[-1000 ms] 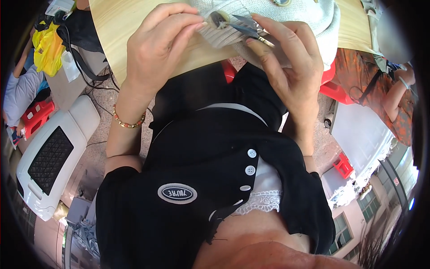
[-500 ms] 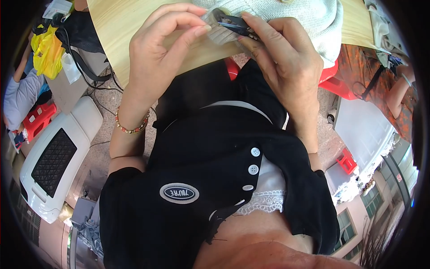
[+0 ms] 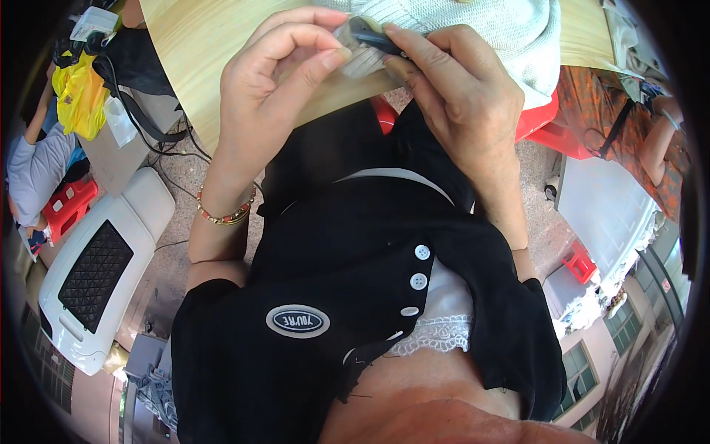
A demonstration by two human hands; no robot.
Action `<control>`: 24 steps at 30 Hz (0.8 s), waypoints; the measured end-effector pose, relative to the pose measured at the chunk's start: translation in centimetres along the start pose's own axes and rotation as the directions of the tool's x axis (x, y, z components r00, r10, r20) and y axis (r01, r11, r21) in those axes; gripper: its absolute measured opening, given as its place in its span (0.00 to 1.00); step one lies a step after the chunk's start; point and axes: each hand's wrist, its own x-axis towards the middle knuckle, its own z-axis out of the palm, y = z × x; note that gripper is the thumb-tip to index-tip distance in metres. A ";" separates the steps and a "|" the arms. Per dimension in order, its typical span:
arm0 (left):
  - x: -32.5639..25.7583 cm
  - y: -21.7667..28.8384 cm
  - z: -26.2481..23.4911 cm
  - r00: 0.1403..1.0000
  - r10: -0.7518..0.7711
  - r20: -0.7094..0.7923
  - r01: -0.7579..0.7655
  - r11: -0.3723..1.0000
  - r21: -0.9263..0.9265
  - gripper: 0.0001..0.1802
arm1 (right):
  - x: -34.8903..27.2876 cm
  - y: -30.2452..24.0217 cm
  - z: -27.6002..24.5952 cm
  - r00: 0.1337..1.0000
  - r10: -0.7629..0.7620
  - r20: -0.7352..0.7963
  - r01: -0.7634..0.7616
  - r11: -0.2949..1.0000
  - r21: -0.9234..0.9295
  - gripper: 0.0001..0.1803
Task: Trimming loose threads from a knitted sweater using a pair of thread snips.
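Observation:
My left hand (image 3: 274,85) is raised over the table edge, thumb and fingertips pinched on a crumpled, see-through piece of plastic (image 3: 352,63). Close beside it, my right hand (image 3: 470,96) grips small dark thread snips (image 3: 376,37) between thumb and fingers. Their blades point left and overlap the plastic; from here I cannot tell whether they lie inside it or in front. A light grey knitted garment (image 3: 510,41) lies on the pale wooden table (image 3: 192,55), behind and under my right hand.
Red stools (image 3: 551,133) stand under the table at right and at far left. A white padded-panel object (image 3: 96,274) is at lower left, near black cables and a yellow plastic bag (image 3: 78,92). Other people sit at both sides, one in an orange patterned garment (image 3: 599,111).
The snips have turned in my right hand, and their separate blades no longer show apart. Both hands stay close together at the plastic, with a slight shift of the whole view.

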 end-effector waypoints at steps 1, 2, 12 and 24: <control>0.1 0.0 0.2 1.000 0.012 0.000 -0.012 1.000 -0.021 0.06 | -0.1 0.2 0.0 1.000 -0.009 -0.009 0.009 1.000 0.010 0.18; 0.2 0.0 0.4 1.000 0.013 0.001 -0.013 1.000 -0.022 0.06 | -0.2 0.3 0.0 1.000 -0.018 -0.018 0.019 1.000 0.020 0.17; 1.1 0.5 0.2 0.978 -0.152 0.140 0.174 0.972 -0.156 0.20 | 0.3 0.8 -2.3 0.967 0.252 0.032 -0.247 0.903 0.352 0.18; 3.2 1.4 0.2 0.953 0.039 0.299 -0.086 0.985 0.146 0.18 | -0.4 1.1 -4.4 0.897 0.401 0.186 -0.439 0.760 0.480 0.19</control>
